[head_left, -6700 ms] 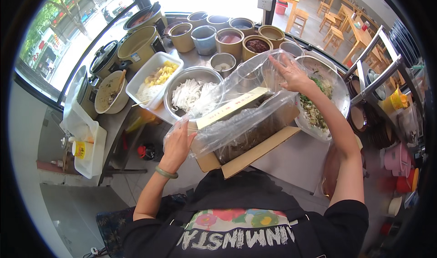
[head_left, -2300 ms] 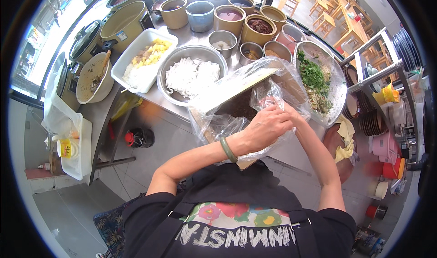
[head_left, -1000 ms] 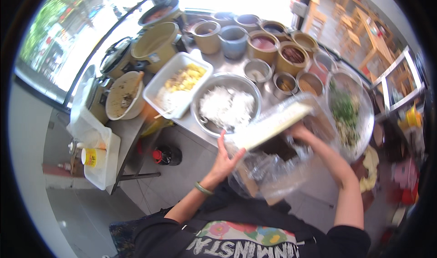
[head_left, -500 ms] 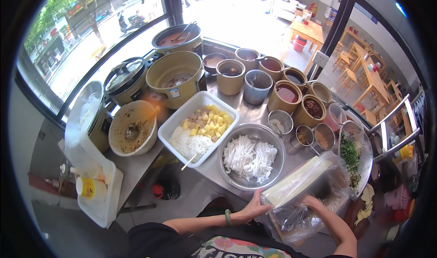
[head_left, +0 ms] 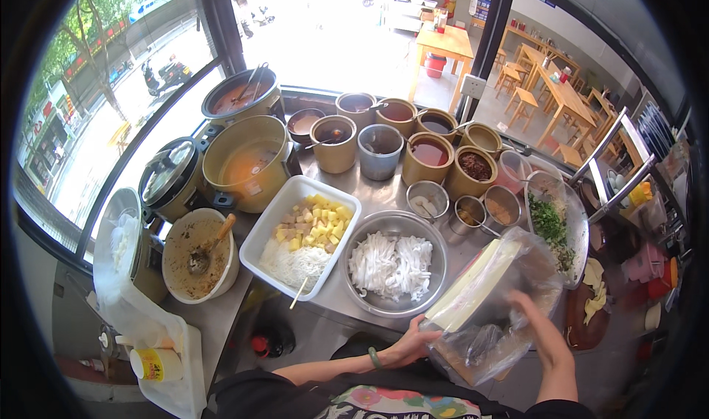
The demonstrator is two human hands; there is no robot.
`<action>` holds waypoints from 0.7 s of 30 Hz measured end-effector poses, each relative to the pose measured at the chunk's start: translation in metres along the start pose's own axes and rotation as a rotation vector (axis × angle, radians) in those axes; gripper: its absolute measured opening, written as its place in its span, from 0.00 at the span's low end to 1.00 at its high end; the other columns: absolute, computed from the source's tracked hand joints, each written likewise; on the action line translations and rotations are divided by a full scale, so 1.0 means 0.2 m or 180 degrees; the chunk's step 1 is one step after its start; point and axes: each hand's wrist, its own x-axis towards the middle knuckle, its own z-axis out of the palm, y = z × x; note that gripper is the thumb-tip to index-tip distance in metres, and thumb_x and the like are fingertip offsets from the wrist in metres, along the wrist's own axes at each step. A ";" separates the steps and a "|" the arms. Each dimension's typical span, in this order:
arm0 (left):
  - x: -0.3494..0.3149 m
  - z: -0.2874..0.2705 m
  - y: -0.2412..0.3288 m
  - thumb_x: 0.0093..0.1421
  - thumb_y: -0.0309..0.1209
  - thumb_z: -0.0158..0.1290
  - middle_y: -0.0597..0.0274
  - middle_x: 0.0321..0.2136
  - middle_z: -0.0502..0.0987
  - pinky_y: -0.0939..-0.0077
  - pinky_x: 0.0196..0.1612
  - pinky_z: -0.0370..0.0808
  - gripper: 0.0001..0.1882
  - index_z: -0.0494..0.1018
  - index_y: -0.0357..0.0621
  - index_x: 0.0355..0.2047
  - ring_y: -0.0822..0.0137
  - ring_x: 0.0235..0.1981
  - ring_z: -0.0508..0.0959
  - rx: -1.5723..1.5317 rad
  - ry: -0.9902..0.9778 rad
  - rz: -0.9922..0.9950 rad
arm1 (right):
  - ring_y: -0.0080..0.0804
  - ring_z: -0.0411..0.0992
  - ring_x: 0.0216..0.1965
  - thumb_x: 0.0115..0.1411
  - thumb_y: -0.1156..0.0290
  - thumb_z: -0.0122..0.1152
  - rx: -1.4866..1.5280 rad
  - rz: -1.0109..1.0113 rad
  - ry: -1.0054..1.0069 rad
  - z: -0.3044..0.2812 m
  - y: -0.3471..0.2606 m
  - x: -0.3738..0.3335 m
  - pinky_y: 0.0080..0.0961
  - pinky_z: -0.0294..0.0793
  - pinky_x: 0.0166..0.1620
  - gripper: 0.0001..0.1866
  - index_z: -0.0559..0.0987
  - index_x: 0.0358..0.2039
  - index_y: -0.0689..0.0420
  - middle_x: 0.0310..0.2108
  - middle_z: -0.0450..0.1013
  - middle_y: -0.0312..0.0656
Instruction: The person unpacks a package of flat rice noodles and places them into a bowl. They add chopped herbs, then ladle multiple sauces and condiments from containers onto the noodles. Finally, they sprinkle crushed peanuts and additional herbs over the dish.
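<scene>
In front of me to the right is a box lined with a clear plastic bag (head_left: 539, 260), with a long pale side (head_left: 465, 290) showing through the film. My left hand (head_left: 415, 343), a green bangle at its wrist, is closed on the box's near left corner. My right hand (head_left: 523, 308) reaches into the bag's mouth. Its fingers are blurred and partly behind plastic, so what they hold, if anything, cannot be seen. Just beyond the left hand stands a steel bowl (head_left: 354, 295) of white strips (head_left: 391, 267). Left of it is a white tub (head_left: 255, 253) with yellow cubes (head_left: 325, 221) and white shreds (head_left: 292, 267).
Several sauce pots, including a red one (head_left: 430, 153), crowd the steel counter's back by the window. A pan of chopped greens (head_left: 548, 223) sits right. On the left are a mixing bowl (head_left: 181, 253) with a wooden-handled ladle, large cookers (head_left: 247, 153) and a plastic bin (head_left: 193, 375).
The view has swung, so the counter's things sit farther left. My right hand has risen within the bag. The left hand keeps its hold on the box's corner.
</scene>
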 end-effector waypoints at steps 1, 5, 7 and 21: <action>0.00 0.00 0.00 0.58 0.27 0.58 0.54 0.61 0.55 0.43 0.56 0.64 0.46 0.37 0.52 0.66 0.58 0.61 0.61 -0.0061 -0.0024 0.0001 | 0.53 0.53 0.64 0.42 0.40 0.68 0.0039 -0.0128 -0.0097 0.04 0.03 0.01 0.42 0.53 0.65 0.51 0.64 0.62 0.56 0.62 0.57 0.58; 0.00 -0.01 0.00 0.59 0.27 0.57 0.50 0.62 0.53 0.37 0.53 0.66 0.50 0.30 0.54 0.67 0.52 0.60 0.61 -0.0002 -0.0104 0.0039 | 0.55 0.50 0.66 0.42 0.37 0.66 0.0419 -0.0489 -0.0586 0.25 0.17 0.17 0.45 0.51 0.65 0.51 0.64 0.63 0.54 0.64 0.56 0.58; 0.00 -0.02 -0.01 0.59 0.29 0.57 0.53 0.62 0.54 0.38 0.54 0.65 0.47 0.34 0.54 0.67 0.54 0.62 0.59 0.0007 -0.0108 0.0034 | 0.57 0.49 0.66 0.43 0.36 0.66 -0.0229 -0.0602 -0.0650 0.40 0.27 0.31 0.47 0.50 0.66 0.52 0.64 0.63 0.53 0.64 0.56 0.58; -0.13 0.01 0.33 0.61 0.37 0.57 0.56 0.57 0.68 0.70 0.50 0.74 0.35 0.54 0.45 0.64 0.62 0.53 0.73 0.2771 0.0188 0.0446 | 0.48 0.69 0.55 0.43 0.47 0.68 -0.1271 0.0065 0.0319 0.54 0.43 0.65 0.39 0.72 0.52 0.39 0.73 0.55 0.50 0.57 0.67 0.52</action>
